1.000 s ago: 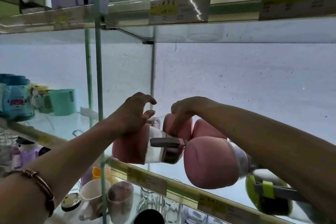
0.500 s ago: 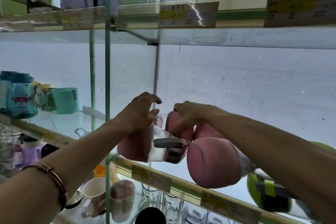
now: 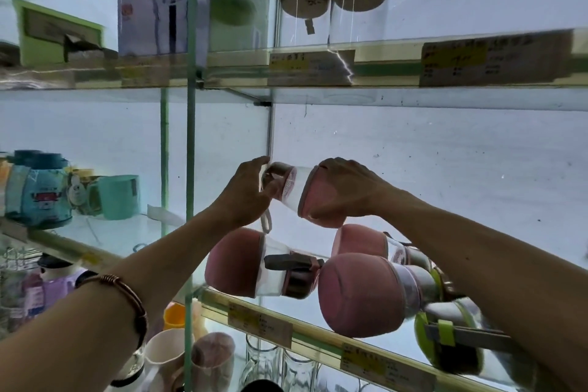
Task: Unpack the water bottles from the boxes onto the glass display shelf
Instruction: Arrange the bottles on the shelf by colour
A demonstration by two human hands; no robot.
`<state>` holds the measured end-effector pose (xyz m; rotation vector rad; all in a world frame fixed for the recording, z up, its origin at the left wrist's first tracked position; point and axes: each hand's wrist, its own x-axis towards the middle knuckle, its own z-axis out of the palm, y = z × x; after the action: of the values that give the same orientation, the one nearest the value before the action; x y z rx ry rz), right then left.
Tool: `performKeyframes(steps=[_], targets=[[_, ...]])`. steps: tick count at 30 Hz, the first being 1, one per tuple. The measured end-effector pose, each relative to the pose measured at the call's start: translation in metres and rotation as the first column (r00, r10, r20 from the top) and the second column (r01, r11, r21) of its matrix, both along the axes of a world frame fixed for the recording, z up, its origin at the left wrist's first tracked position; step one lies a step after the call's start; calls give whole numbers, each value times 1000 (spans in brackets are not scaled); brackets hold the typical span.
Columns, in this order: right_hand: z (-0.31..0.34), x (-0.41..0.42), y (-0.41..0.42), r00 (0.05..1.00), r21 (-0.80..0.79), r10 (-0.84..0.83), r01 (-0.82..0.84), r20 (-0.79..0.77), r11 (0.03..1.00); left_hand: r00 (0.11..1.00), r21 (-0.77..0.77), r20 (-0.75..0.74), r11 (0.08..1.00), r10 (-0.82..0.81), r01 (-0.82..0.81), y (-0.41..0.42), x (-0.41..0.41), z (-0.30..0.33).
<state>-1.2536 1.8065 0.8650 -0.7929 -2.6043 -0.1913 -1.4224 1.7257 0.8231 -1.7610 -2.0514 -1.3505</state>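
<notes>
I hold a pink water bottle sideways in the air above the glass display shelf. My right hand grips its pink padded base. My left hand grips its cap end, and a white strap hangs below. Under it, three pink bottles lie on their sides on the shelf: one at left, a large one in front, one behind. A green bottle lies at the right, partly hidden by my right forearm.
A vertical green glass divider edge stands left of the bottles. The left bay holds a blue jug and a teal mug. Glass jars and boxes sit on the upper shelf. Cups and glasses fill the lower shelf.
Both hands have lifted one pink bottle up off the pile on the shelf. The view has tilted upward, showing more of the upper shelf.
</notes>
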Motion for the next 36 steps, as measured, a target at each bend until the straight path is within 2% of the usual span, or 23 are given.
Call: performKeyframes(steps=[3,5,8,11,15,18,21,23,25,27,29,32,36], targets=[[3,5,-3,992,-32,17,-21,-125,999,973,18,222,998,-68,66,5,3,10],[3,9,-5,970,-78,45,-65,-241,995,917,63,377,991,-132,117,7,6,16],[-2,12,-7,917,-225,45,-145,-397,964,804,157,511,953,-304,260,6,8,24],[-11,12,-5,895,-330,23,-188,-446,925,653,272,589,877,-476,395,3,11,29],[-17,13,3,877,-396,16,-233,-481,888,617,328,614,870,-492,367,6,17,36],[-15,8,6,879,-425,23,-252,-476,870,696,314,592,911,-407,265,12,25,44],[-22,-8,10,889,-394,-74,-124,-452,911,760,302,579,944,-294,135,16,35,49],[-26,-14,11,875,-374,-99,-98,-474,922,814,285,531,954,-236,91,18,39,49],[-23,-11,8,848,-397,-101,-135,-520,908,878,267,426,958,-217,107,13,40,50],[-22,-4,13,828,-416,-65,-210,-557,885,898,231,341,951,-279,208,4,38,54],[-22,1,15,823,-427,-5,-290,-568,856,859,174,347,925,-378,337,-5,33,59],[-23,7,17,830,-457,47,-352,-556,817,693,114,486,824,-533,555,-7,22,59],[-21,11,12,821,-510,146,-471,-553,720,558,115,519,699,-648,706,1,9,53]])
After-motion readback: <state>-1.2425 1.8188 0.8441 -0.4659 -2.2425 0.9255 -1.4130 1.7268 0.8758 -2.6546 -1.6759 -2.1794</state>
